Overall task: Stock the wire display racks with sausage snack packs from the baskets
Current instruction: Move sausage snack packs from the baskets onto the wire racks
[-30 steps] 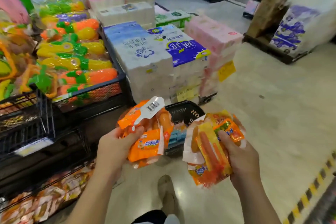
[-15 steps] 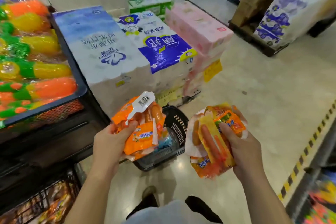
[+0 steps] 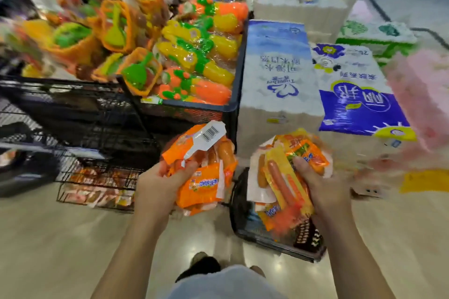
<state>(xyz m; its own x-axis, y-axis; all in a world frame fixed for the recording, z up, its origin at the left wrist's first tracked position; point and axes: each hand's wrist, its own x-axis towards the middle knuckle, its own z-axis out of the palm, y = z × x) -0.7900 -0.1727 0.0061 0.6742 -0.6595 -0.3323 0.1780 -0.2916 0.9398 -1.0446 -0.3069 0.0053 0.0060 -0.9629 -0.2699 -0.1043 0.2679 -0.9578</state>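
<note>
Now mid-transfer: our left hand (image 3: 158,183) clutches 1 bunch of orange sausage packs (image 3: 206,181), our right hand (image 3: 324,184) grips a yellow-fronted bunch (image 3: 283,177) above the floor basket (image 3: 307,244); next, we judge, both go down-left into the low wire rack (image 3: 97,188).

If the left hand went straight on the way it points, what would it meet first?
Probably the front wall of the black toy bin, just beyond the sausage packs the left hand grips; depth is unclear.

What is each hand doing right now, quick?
Left hand: holding a bunch of orange sausage packs.
Right hand: holding a bunch of yellow-topped sausage packs.
</note>
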